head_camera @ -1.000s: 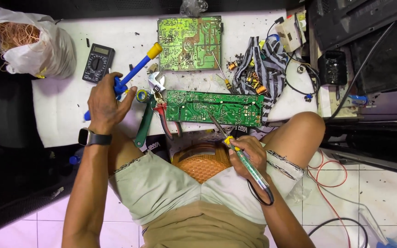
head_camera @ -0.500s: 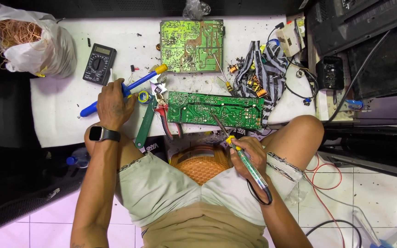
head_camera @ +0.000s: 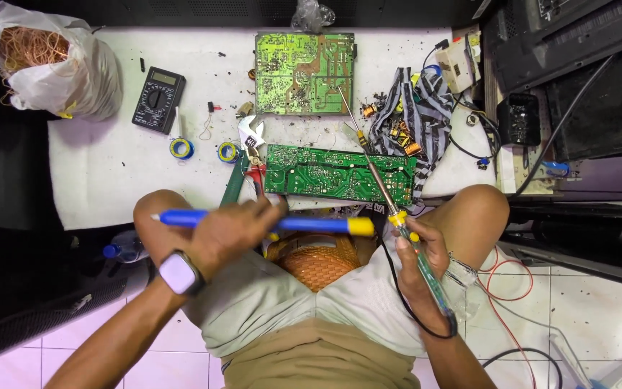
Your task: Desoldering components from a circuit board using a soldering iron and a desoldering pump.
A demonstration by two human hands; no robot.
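Soldering iron point(head_camera: 379, 189) sits in the right hand point(head_camera: 417, 248), whose fingers are wrapped around its clear green and yellow handle low by the right knee; its long metal shaft slants up and left across the dark green circuit board point(head_camera: 340, 174), with the tip reaching up to the lower right corner of the lighter green circuit board point(head_camera: 304, 72) beyond it. A black cord loops from the handle's end down over the thigh. The left hand point(head_camera: 228, 232), with a watch point(head_camera: 176, 272) on its wrist, has its fingers closed around a blue tube with a yellow end point(head_camera: 311, 225), held level above the lap, the yellow end just beside the right hand. Both boards lie on the white worktop point(head_camera: 102, 180). Left of the dark board are red-handled pliers point(head_camera: 255, 171) and two small rolls of tape point(head_camera: 203, 150); farther left lies a black multimeter point(head_camera: 158, 99), and a plastic bag of copper wire point(head_camera: 52, 61) fills the far left corner. A striped cloth with small loose parts point(head_camera: 412, 122) lies to the right of the boards
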